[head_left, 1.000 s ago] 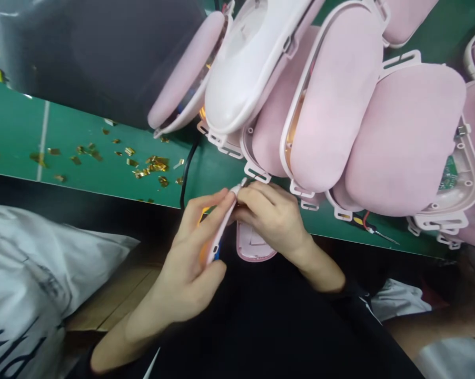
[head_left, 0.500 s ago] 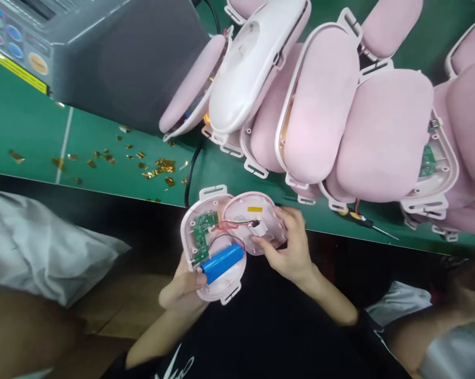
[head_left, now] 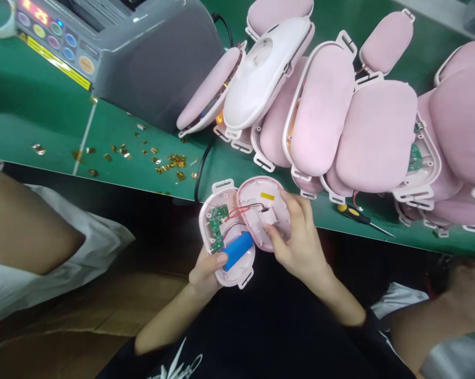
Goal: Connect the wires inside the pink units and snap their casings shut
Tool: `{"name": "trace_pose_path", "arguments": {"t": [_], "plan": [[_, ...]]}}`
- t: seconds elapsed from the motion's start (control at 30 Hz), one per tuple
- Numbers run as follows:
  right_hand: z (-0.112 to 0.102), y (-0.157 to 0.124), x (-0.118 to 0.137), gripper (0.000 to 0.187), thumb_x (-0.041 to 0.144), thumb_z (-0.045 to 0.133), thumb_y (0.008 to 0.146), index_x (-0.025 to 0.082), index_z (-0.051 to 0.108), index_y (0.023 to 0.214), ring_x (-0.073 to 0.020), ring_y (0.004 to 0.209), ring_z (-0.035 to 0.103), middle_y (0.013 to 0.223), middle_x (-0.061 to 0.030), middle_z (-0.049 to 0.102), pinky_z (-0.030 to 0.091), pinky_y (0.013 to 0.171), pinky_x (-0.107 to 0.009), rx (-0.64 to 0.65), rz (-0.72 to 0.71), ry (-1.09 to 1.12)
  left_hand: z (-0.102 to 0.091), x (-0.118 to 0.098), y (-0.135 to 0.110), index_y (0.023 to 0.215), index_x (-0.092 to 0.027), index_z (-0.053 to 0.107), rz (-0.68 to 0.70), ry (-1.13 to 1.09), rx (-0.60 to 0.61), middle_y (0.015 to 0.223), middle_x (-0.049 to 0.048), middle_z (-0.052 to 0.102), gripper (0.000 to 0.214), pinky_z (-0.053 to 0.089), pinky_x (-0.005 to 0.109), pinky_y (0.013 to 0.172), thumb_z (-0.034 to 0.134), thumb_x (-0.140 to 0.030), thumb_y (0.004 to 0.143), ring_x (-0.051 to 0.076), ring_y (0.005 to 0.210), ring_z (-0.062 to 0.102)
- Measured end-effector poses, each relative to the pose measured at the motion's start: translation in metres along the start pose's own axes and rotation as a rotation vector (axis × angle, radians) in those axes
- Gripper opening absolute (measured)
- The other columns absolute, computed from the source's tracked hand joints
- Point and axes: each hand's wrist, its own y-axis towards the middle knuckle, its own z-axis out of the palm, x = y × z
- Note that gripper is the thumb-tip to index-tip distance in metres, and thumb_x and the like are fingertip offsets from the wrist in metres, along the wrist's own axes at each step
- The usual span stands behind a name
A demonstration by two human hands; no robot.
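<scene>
Holding open a pink casing (head_left: 247, 225) at the near edge of the green workbench (head_left: 231, 164), mostly out beyond that edge, in front of dark clothing (head_left: 285, 326): closing the left hand (head_left: 206, 272) around the shell (head_left: 241, 269), with the thumb at one end of a blue cylinder (head_left: 238, 250) and the other fingers largely hidden beneath; pinching the lid (head_left: 255, 231) in the right hand (head_left: 298, 242), with the thumb inside by a white block (head_left: 268, 216) and the fingers along the outer rim. Strung between the halves: thin red and dark wires (head_left: 241, 211). Most at risk, to judge by this spread: the joints on the green circuit board (head_left: 218, 213), liable to tear from twisting or drawing the lid away. Also possible: losing the blue cylinder through a steeper tilt or a slackened left thumb, though impossible to tell of any other fastening; nipping the wires between the rims through careless closing; knocking a screwdriver (head_left: 356, 214) off the near edge, farther right, with a stray forearm; shorting the circuit board with clinging gold scraps (head_left: 176, 160), scattered toward the near left corner.
</scene>
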Motion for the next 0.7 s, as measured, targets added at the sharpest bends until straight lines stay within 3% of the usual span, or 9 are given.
{"name": "trace_pose_path", "arguments": {"t": [0.07,0.13,0.2,0.27,0.33,0.4,0.5,0.6,0.7], "plan": [[0.001,0.006,-0.005,0.054,0.030,0.062,0.107,0.020,0.048,0.158,-0.0338,0.130,0.060,0.142,-0.0192,0.054,0.063,0.108,-0.057,0.070,0.007,-0.073,0.006,-0.004,0.003,0.142,-0.020,0.069,0.014,0.010,-0.045,0.116,0.0111,0.084,0.078,0.073,0.052,0.079,0.087,-0.054,0.074,0.040,0.097,0.083],[0.002,0.011,-0.003,0.046,0.037,0.061,0.108,0.017,0.058,0.150,-0.0360,0.133,0.057,0.146,-0.0210,0.053,0.058,0.113,-0.060,0.081,-0.036,-0.130,0.014,-0.008,0.006,0.140,-0.022,0.070,0.062,0.014,-0.086,0.128,0.0112,0.082,0.071,0.070,0.057,0.098,0.088,-0.048,0.076,0.042,0.116,0.080],[0.004,0.018,0.007,0.046,0.046,0.058,0.109,0.016,0.064,0.143,-0.0348,0.128,0.056,0.144,-0.0201,0.054,0.055,0.112,-0.057,0.014,-0.088,-0.130,0.020,-0.010,0.007,0.143,-0.026,0.068,0.117,0.020,-0.105,0.142,0.0098,0.077,0.069,0.060,0.060,0.118,0.088,-0.044,0.080,0.042,0.138,0.070],[0.008,0.027,0.019,0.046,0.051,0.058,0.109,0.018,0.067,0.139,-0.0328,0.124,0.056,0.139,-0.0181,0.059,0.052,0.110,-0.053,-0.100,-0.131,-0.109,0.023,-0.012,0.009,0.149,-0.030,0.064,0.135,0.026,-0.093,0.151,0.0083,0.071,0.072,0.052,0.061,0.126,0.089,-0.041,0.082,0.041,0.148,0.062],[0.014,0.040,0.030,0.044,0.054,0.062,0.107,0.020,0.071,0.134,-0.0308,0.123,0.059,0.134,-0.0148,0.067,0.049,0.108,-0.049,-0.155,-0.153,-0.080,0.023,-0.011,0.009,0.156,-0.032,0.057,0.140,0.062,-0.076,0.158,0.0084,0.067,0.079,0.048,0.061,0.130,0.089,-0.041,0.084,0.041,0.153,0.057],[0.022,0.056,0.036,0.036,0.052,0.068,0.106,0.023,0.074,0.126,-0.0251,0.113,0.067,0.115,-0.0074,0.077,0.048,0.105,-0.043,-0.113,-0.128,-0.007,0.021,-0.010,0.010,0.163,-0.033,0.050,0.175,0.134,-0.064,0.165,0.0091,0.060,0.089,0.041,0.062,0.135,0.090,-0.042,0.084,0.041,0.159,0.049],[0.031,0.074,0.032,0.019,0.039,0.065,0.109,0.023,0.076,0.110,-0.0155,0.089,0.072,0.089,0.0019,0.079,0.050,0.094,-0.034,-0.044,-0.062,0.142,0.019,-0.009,0.009,0.169,-0.037,0.042,0.226,0.194,-0.043,0.174,0.0073,0.049,0.095,0.031,0.063,0.140,0.089,-0.044,0.086,0.041,0.165,0.040],[0.031,0.076,0.018,0.022,0.028,0.058,0.109,0.019,0.076,0.099,-0.0130,0.080,0.073,0.095,-0.0014,0.082,0.054,0.079,-0.027,-0.108,-0.021,0.222,0.019,-0.011,0.008,0.169,-0.040,0.040,0.206,0.194,-0.022,0.178,0.0046,0.043,0.092,0.029,0.062,0.141,0.087,-0.044,0.090,0.038,0.167,0.038],[0.027,0.067,0.003,0.021,0.028,0.062,0.104,0.021,0.075,0.090,-0.0135,0.068,0.069,0.083,-0.0012,0.080,0.049,0.066,-0.027,-0.090,0.068,0.051,0.019,-0.012,0.009,0.169,-0.040,0.038,0.214,0.290,-0.014,0.177,0.0062,0.044,0.091,0.036,0.060,0.138,0.086,-0.042,0.091,0.038,0.164,0.042]]}}
